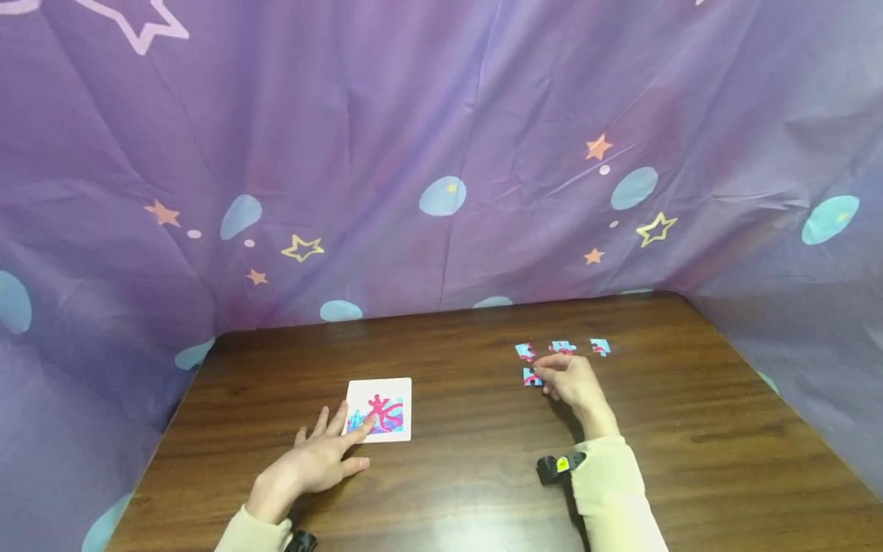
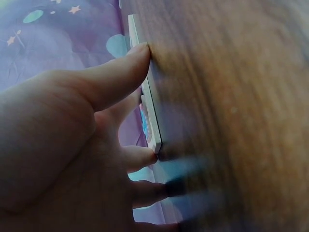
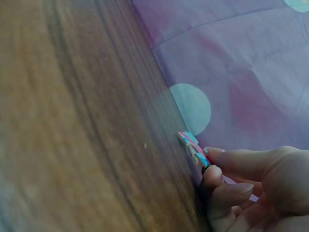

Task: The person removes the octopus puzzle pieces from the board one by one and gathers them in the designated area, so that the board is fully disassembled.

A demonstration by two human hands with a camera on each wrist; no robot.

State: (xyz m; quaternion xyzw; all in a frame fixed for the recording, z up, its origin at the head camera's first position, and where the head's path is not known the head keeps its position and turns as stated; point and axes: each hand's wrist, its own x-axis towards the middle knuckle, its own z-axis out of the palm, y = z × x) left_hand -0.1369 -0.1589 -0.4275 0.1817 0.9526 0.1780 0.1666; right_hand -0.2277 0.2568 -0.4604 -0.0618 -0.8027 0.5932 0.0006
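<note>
A white-framed puzzle board (image 1: 407, 410) lies on the left half of the wooden table, with joined pink and blue pieces in its lower part. My left hand (image 1: 310, 464) is spread over its left edge, a fingertip resting on the picture and the thumb beside the board. Toward the right, my right hand (image 1: 572, 383) pinches a blue and pink puzzle piece (image 1: 531, 377) between thumb and fingers. The right wrist view shows this piece (image 3: 195, 149) tilted at the fingertips, close over the table. Behind that hand lie three loose pieces, one of them at the right (image 1: 600, 347).
The brown wooden table (image 1: 469, 475) ends at a purple curtain (image 1: 386, 153) with stars and blue ovals, which hangs behind it and along both sides. Two other loose pieces, a left one (image 1: 526, 352) and a middle one (image 1: 562, 347), lie near the right hand.
</note>
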